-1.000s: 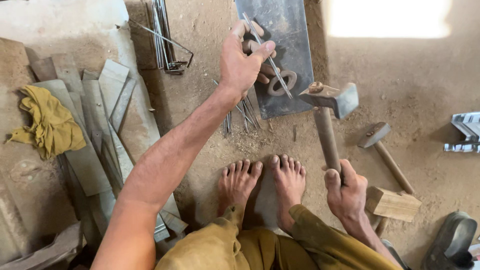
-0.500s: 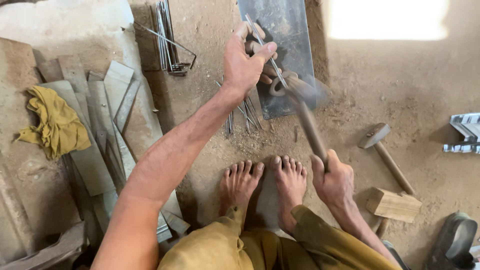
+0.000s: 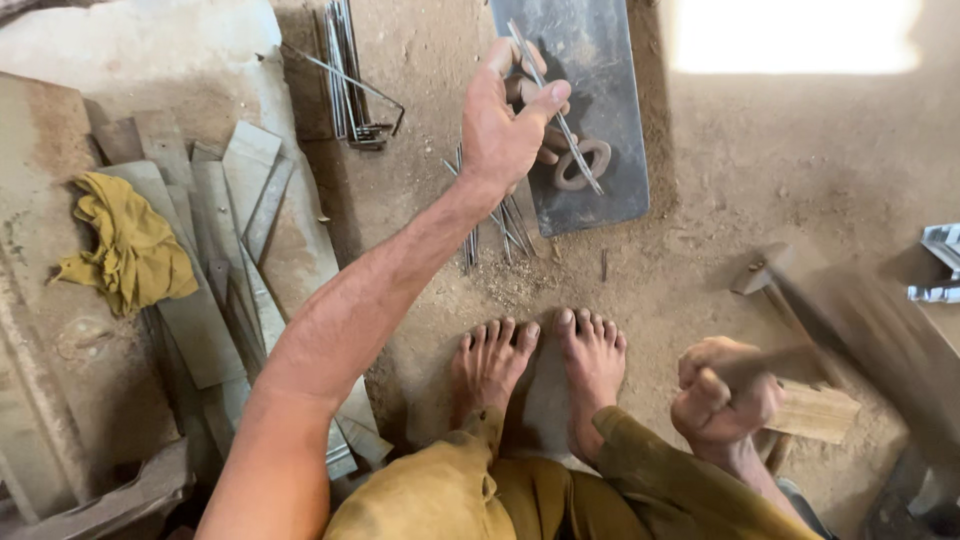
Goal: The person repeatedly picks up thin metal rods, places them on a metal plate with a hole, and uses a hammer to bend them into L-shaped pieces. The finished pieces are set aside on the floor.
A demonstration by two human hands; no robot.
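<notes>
My left hand [image 3: 505, 120] reaches forward and pinches a thin metal rod [image 3: 578, 150], holding it slanted on a dark metal plate [image 3: 610, 70] that lies on the dirt floor. A small oval metal loop [image 3: 588, 166] sits on the plate under the rod's lower end. My right hand [image 3: 725, 400] is low at the right, beside my knee, fist shut around the wooden handle of a hammer [image 3: 800, 362]. The hammer is blurred by motion and extends to the right, well away from the plate. My bare feet [image 3: 540, 355] rest just below the plate.
Loose thin rods [image 3: 490, 225] lie beside the plate, and a bundle of rods [image 3: 345, 75] lies further back. Flat metal strips [image 3: 235, 210] and a yellow cloth [image 3: 125, 245] are at left. A second hammer [image 3: 757, 275] and a wooden block [image 3: 820, 412] lie at right.
The hammer was raised, came down onto the rod at the plate, and is now swung back to the lower right. My left hand kept the rod on the plate.
</notes>
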